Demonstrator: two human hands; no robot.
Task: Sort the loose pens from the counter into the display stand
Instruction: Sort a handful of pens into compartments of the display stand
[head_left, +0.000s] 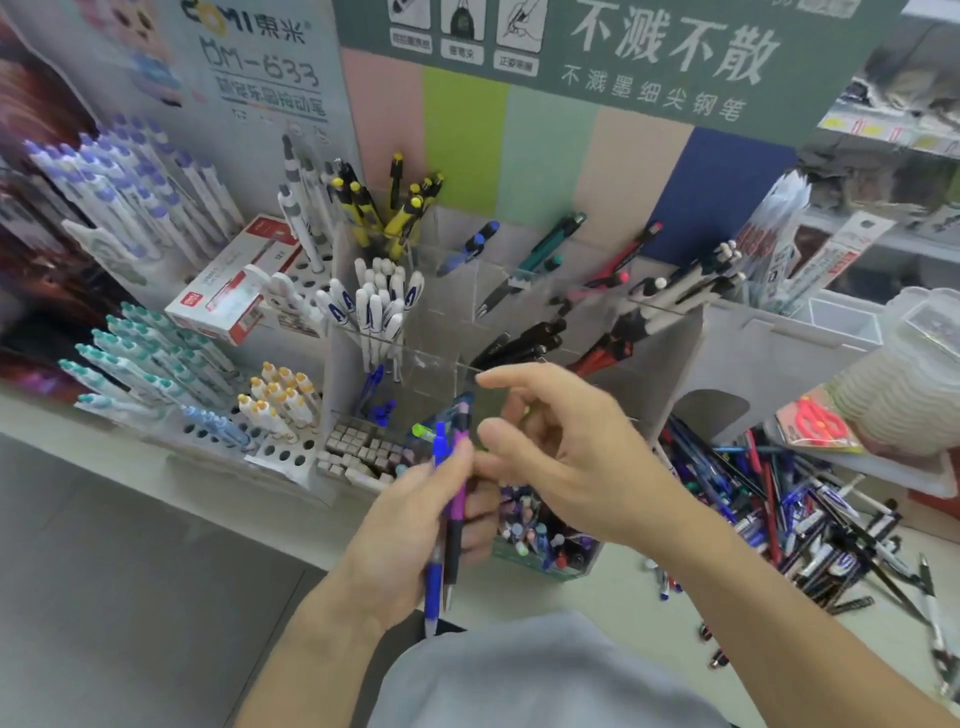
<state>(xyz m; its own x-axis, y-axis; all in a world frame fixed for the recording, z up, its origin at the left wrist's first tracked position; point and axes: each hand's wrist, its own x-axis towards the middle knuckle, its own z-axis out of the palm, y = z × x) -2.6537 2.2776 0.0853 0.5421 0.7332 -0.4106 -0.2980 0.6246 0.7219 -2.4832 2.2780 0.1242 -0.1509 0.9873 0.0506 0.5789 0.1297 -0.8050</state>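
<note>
Before the display stand (519, 312), left hand (415, 525) gripping several pens (449, 499), right hand (566, 457) loose-fingered beside them

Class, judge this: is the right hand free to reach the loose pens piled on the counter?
Probably yes: the right hand holds nothing, and the loose pens lie uncovered just to its right with nothing between.

Left third of the view was motion-blurred; pen rack (150, 332) detail unreadable. Loose pens (810, 514) on desk (613, 592) were cut off at right edge. Left hand (410, 540) hid lower barrels of held pens (452, 499). Compartment (540, 540) contents too small to ID.
</note>
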